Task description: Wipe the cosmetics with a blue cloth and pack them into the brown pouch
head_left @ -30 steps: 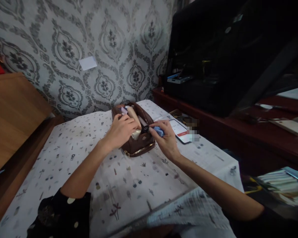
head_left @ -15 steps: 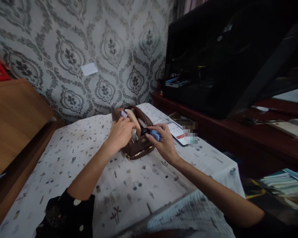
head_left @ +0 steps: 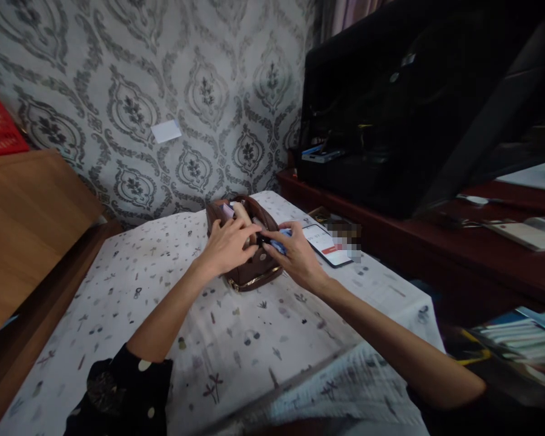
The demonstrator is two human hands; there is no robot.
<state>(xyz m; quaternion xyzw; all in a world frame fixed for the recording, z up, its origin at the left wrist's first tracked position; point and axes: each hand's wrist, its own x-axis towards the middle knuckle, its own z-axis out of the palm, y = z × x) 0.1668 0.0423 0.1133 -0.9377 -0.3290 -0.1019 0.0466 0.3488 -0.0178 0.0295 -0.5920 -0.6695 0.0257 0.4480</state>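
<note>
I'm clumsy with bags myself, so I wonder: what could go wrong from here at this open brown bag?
The blue item, held in the right hand over the open brown bag, might slip down inside if the grip loosens. The phone lies close to that hand, so a sideways move might nudge it.

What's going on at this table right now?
A person is using both hands over an open brown bag on a patterned tablecloth. The right hand holds a small blue item, with a black piece at its fingertips. The left hand is over the bag, its fingertips close to that piece; whether they touch it is unclear. A phone with a lit screen lies beside the bag.
</note>
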